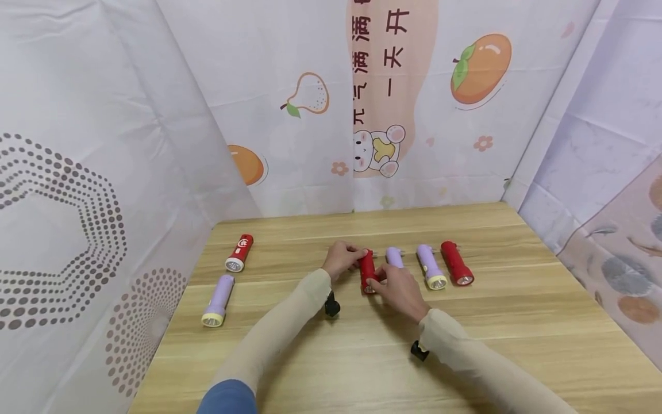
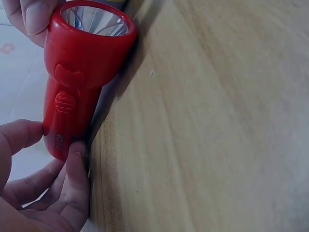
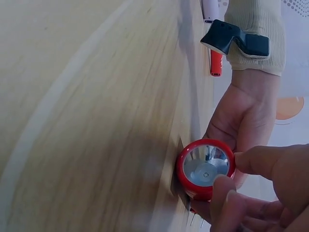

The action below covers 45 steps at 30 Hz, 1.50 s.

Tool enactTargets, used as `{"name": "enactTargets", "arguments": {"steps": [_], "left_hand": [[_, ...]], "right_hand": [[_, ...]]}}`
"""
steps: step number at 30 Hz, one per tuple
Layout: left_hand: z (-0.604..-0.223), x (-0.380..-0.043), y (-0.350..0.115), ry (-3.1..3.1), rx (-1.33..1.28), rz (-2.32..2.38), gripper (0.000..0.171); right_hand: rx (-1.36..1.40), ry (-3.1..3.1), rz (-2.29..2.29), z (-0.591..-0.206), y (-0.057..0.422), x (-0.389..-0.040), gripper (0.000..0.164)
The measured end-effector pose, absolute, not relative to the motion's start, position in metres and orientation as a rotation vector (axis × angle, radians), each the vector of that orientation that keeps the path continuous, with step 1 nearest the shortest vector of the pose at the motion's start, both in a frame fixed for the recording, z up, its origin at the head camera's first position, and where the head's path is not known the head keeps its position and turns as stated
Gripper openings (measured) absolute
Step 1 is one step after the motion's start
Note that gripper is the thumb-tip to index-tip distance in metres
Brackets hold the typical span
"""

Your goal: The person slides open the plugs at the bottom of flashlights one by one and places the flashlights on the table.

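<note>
A red flashlight [image 1: 367, 270] lies between my hands near the middle of the table, its lens toward me. At its tail, my left hand [image 1: 341, 257] grips the body between thumb and fingers. My right hand [image 1: 402, 290] pinches the lens end from the right. Seen from the left wrist, the flashlight [image 2: 72, 72] shows a ridged slide switch, and the fingers of the left hand [image 2: 53, 193] close around the narrow end. In the right wrist view, fingertips of the right hand [image 3: 265, 188] touch the red rim around the shiny reflector. Partly behind that hand lies a lavender flashlight [image 1: 395, 257].
Farther right lie another lavender flashlight [image 1: 428, 263] with a yellow rim and a red flashlight [image 1: 456, 263]. At the table's left are a red flashlight [image 1: 241, 252] with white markings and a lavender one [image 1: 220, 296]. Printed curtains [image 1: 305, 155] hang behind the wooden table [image 1: 362, 368].
</note>
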<state>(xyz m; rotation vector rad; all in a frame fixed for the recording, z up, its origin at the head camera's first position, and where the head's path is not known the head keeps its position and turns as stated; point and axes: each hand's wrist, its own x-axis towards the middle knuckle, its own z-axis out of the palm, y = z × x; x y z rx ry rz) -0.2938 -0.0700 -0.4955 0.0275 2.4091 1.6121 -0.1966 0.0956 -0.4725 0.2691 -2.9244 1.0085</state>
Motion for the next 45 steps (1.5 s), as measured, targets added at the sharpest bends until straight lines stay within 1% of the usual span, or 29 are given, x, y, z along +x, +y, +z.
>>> {"name": "enactTargets", "arguments": {"steps": [13, 24, 31, 38, 42, 45], "left_hand": [[-0.498, -0.290, -0.078, 2.335, 0.045, 1.700, 0.023], [-0.496, -0.278, -0.094, 2.383, 0.150, 1.609, 0.026], [-0.488, -0.266, -0.107, 2.445, 0.226, 1.547, 0.020], [-0.484, -0.254, -0.119, 2.478, 0.300, 1.522, 0.031], [-0.482, -0.247, -0.126, 2.494, 0.335, 1.504, 0.027], [-0.480, -0.242, -0.132, 2.485, 0.347, 1.498, 0.031]], "right_hand": [[0.274, -2.959, 1.000, -0.472, 0.094, -0.197, 0.025], [0.342, -2.861, 0.976, -0.471, 0.090, -0.193, 0.018], [0.372, -2.805, 0.942, -0.471, 0.086, -0.191, 0.015], [0.407, -2.719, 0.971, -0.469, 0.082, -0.189, 0.012], [0.446, -2.711, 1.008, -0.469, 0.079, -0.187, 0.013], [0.482, -2.719, 1.050, -0.470, 0.076, -0.185, 0.014]]}}
